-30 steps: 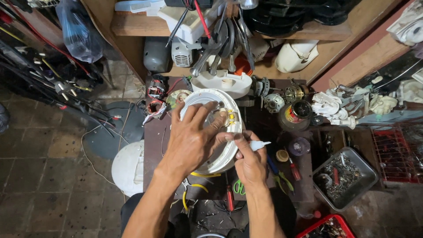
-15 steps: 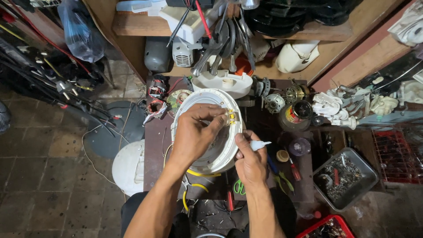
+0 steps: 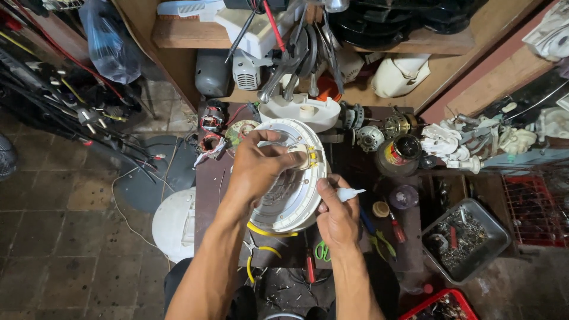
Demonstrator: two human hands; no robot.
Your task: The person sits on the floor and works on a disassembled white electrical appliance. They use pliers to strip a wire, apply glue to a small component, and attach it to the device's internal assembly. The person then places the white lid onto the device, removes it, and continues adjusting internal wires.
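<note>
A round white appliance base [image 3: 290, 201] stands tilted on a dark workbench [image 3: 207, 189], its ribbed underside facing me. My left hand [image 3: 258, 169] lies across its upper part, fingers pinching a small white part with yellow terminals [image 3: 309, 157] near the rim. My right hand [image 3: 335, 216] steadies the lower right rim with the thumb and grips a small white tube with a pointed nozzle [image 3: 349, 193]. Yellow wires [image 3: 269, 232] hang below the base.
Pliers with yellow handles [image 3: 261, 255], screwdrivers [image 3: 394, 228] and green scissors [image 3: 322, 252] lie on the bench. A metal tray of scrap parts [image 3: 465, 240] sits right, motor parts [image 3: 394, 139] behind, a white disc [image 3: 175, 225] and cables [image 3: 71, 112] left on the tiled floor.
My left hand has drawn its spread fingers together and shifted right onto the small terminal part at the rim. The right hand has stayed in place with the tube.
</note>
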